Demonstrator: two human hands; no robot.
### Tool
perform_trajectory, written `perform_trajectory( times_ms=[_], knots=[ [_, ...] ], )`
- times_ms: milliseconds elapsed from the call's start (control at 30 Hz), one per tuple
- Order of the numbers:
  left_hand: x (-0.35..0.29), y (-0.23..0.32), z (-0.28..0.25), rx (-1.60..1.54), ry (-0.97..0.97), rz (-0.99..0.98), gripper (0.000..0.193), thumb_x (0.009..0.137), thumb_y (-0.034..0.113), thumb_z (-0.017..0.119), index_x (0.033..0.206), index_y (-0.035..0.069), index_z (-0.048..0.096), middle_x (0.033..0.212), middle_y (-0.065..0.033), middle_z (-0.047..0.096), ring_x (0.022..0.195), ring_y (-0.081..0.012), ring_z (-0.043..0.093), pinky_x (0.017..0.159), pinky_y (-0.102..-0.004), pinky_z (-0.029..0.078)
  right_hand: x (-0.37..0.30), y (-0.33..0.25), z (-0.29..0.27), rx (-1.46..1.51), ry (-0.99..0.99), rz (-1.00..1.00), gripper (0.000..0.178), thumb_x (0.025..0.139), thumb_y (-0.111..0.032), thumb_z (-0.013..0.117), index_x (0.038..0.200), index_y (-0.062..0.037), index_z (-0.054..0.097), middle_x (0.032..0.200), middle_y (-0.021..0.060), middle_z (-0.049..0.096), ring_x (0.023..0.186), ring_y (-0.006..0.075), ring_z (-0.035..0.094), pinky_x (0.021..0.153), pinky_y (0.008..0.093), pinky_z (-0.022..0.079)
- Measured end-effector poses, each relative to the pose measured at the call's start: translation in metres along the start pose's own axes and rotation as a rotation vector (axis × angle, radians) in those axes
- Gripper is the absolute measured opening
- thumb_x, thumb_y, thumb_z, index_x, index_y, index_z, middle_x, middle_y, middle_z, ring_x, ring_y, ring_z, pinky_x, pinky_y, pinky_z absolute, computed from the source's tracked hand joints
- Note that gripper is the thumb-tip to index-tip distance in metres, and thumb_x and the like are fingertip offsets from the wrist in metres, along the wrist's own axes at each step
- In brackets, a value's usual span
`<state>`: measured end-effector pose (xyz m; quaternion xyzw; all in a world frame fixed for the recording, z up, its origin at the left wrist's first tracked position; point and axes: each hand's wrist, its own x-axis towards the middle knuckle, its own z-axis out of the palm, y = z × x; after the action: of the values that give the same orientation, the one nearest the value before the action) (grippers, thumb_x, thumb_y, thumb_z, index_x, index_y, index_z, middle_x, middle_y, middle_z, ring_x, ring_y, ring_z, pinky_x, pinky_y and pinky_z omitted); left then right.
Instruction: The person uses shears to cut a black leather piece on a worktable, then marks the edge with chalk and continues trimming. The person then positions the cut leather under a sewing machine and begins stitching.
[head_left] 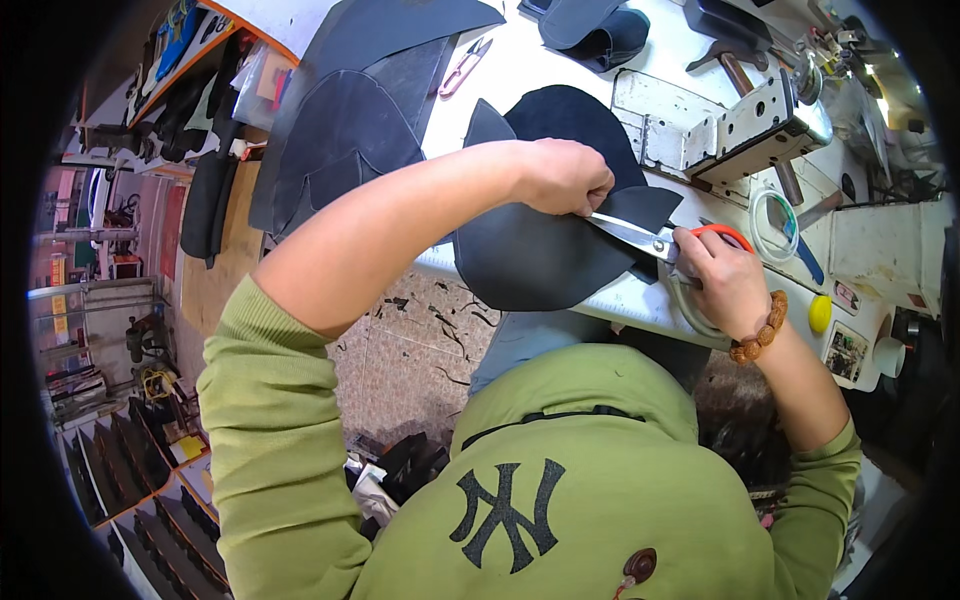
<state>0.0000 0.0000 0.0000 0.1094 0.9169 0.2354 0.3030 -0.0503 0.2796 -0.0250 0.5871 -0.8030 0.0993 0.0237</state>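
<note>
My left hand [562, 176] is closed in a pinch on a black leather-like piece [525, 262] with rounded and pointed edges, which hangs partly over the table's near edge. In my right hand [728, 282] is a pair of scissors [632, 236] with red-orange handles. Their silver blades lie against the piece, the tips close under my left fingers. Whether the blades are apart is hard to see. Beyond my left hand lies a darker, suede-like rounded part [575, 115], and I cannot tell if it belongs to the same piece.
More black cut pieces [340, 125] lie on the left of the white table [505, 60], near pink-handled thread snips [465, 68]. A sewing machine [755, 130], a hammer [735, 72] and a clear tape roll [773, 225] are at right. Dark scraps [440, 325] litter the floor.
</note>
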Motion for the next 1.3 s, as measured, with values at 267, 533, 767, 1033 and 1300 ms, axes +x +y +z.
perform_trajectory(
  times_ms=[267, 533, 767, 1033, 1300],
  knots=[
    [-0.002, 0.007, -0.008, -0.097, -0.055, 0.002, 0.007, 0.081, 0.01, 0.069, 0.084, 0.004, 0.065, 0.076, -0.0094, 0.063, 0.076, -0.0252, 0.06, 0.069, -0.0364, 0.045, 0.004, -0.013, -0.013, 0.106, -0.137, 0.111, 0.046, 0.073, -0.007, 0.068, 0.117, -0.011, 0.058, 0.093, 0.0096, 0.061, 0.077, 0.0295, 0.065, 0.063, 0.0409, 0.054],
    [-0.003, 0.003, -0.007, -0.122, -0.035, -0.004, 0.009, 0.081, 0.011, 0.07, 0.085, 0.004, 0.066, 0.077, -0.0097, 0.063, 0.076, -0.0251, 0.06, 0.07, -0.0368, 0.046, 0.012, -0.016, -0.009, 0.14, -0.138, 0.089, 0.051, 0.07, -0.006, 0.069, 0.119, -0.0097, 0.056, 0.093, 0.0109, 0.062, 0.079, 0.0305, 0.065, 0.064, 0.041, 0.054],
    [-0.001, 0.0, -0.005, -0.144, -0.037, -0.011, 0.01, 0.081, 0.012, 0.07, 0.086, 0.004, 0.066, 0.077, -0.0098, 0.064, 0.077, -0.0251, 0.06, 0.07, -0.0369, 0.046, 0.011, -0.012, -0.005, 0.182, -0.137, 0.061, 0.051, 0.069, -0.006, 0.069, 0.118, -0.0097, 0.055, 0.09, 0.0117, 0.061, 0.077, 0.031, 0.065, 0.063, 0.0421, 0.053],
    [-0.001, 0.004, -0.005, -0.152, -0.041, -0.017, 0.011, 0.081, 0.013, 0.069, 0.087, 0.004, 0.066, 0.078, -0.0095, 0.064, 0.077, -0.0255, 0.061, 0.07, -0.0372, 0.046, 0.023, -0.018, -0.007, 0.154, -0.233, 0.084, 0.055, 0.068, -0.008, 0.071, 0.12, -0.01, 0.054, 0.092, 0.0111, 0.061, 0.077, 0.0303, 0.065, 0.064, 0.0415, 0.053],
    [-0.001, 0.004, -0.005, -0.155, -0.033, 0.005, 0.012, 0.081, 0.014, 0.069, 0.087, 0.004, 0.066, 0.079, -0.0099, 0.065, 0.078, -0.0256, 0.062, 0.071, -0.0373, 0.047, 0.025, -0.017, -0.007, 0.182, -0.295, 0.087, 0.053, 0.069, -0.009, 0.071, 0.119, -0.0097, 0.052, 0.096, 0.013, 0.063, 0.079, 0.031, 0.066, 0.068, 0.0424, 0.054]
  ],
)
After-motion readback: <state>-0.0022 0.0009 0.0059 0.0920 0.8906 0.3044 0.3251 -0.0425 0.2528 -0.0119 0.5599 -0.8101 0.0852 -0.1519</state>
